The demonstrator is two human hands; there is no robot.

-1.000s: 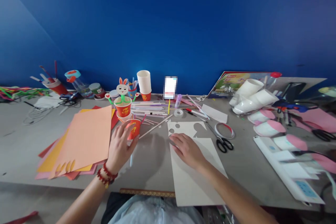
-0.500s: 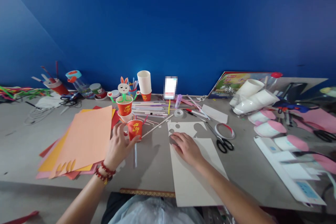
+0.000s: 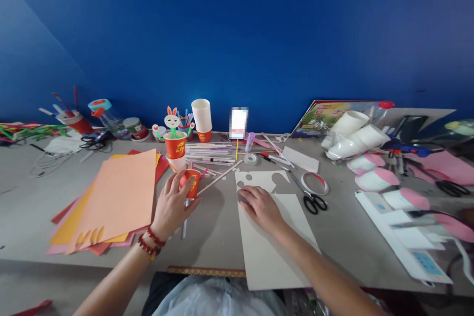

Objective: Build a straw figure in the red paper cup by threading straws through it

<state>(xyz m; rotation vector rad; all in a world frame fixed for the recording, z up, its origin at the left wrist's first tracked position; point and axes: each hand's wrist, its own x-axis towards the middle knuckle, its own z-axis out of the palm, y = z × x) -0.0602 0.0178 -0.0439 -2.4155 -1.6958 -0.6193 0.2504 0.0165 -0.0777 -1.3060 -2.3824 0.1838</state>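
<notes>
My left hand [image 3: 171, 206] is wrapped round a small red paper cup [image 3: 191, 182] with gold print, standing on the grey table. A pale straw [image 3: 184, 222] pokes out under the hand toward me. My right hand [image 3: 260, 206] lies flat, fingers spread, on a white sheet of card [image 3: 272, 247] whose far end has shapes cut out. Just beyond the cup stands a second red cup with a paper rabbit [image 3: 174, 131] on green stems.
Stacked orange, yellow and pink paper [image 3: 111, 197] lies left of the cup. Loose straws [image 3: 209, 155], a tape roll [image 3: 251, 159] and scissors [image 3: 313, 200] sit behind and right. White cups [image 3: 351, 136] and pink-and-white pieces [image 3: 374, 177] fill the right side.
My left hand closed further round the red cup and shifted it slightly. The right hand stayed flat on the white card. The view drifted a little.
</notes>
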